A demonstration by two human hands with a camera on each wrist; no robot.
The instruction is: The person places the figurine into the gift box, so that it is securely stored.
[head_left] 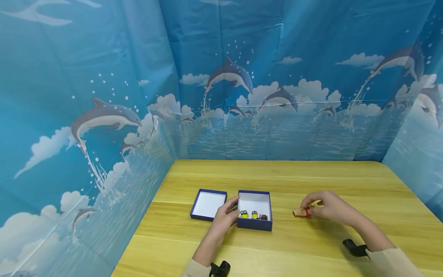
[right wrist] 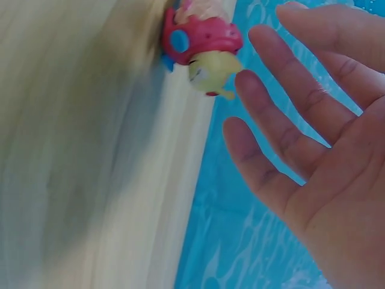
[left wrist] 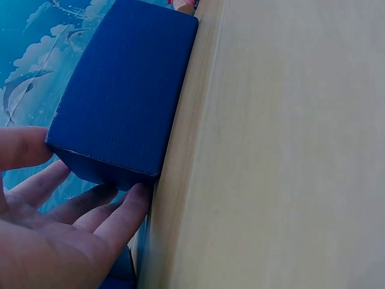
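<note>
A dark blue box (head_left: 254, 224) with a white inside holds several small figures, two of them yellow (head_left: 254, 215). The left hand (head_left: 224, 220) touches the box's left side; in the left wrist view its fingertips rest along one end of the box (left wrist: 120, 90). To the right, a small figure with a red body (head_left: 308, 212) lies on the table beside a tan piece (head_left: 298, 212). The right hand (head_left: 330, 207) is over it; in the right wrist view that hand (right wrist: 313, 120) has its fingers spread beside the red and yellow figure (right wrist: 207, 42), without gripping it.
The box's lid (head_left: 209, 204), blue-rimmed and white inside, lies left of the box on the yellow wooden table (head_left: 277, 173). Blue curtains with dolphins (head_left: 221, 127) hang behind the table and at its sides.
</note>
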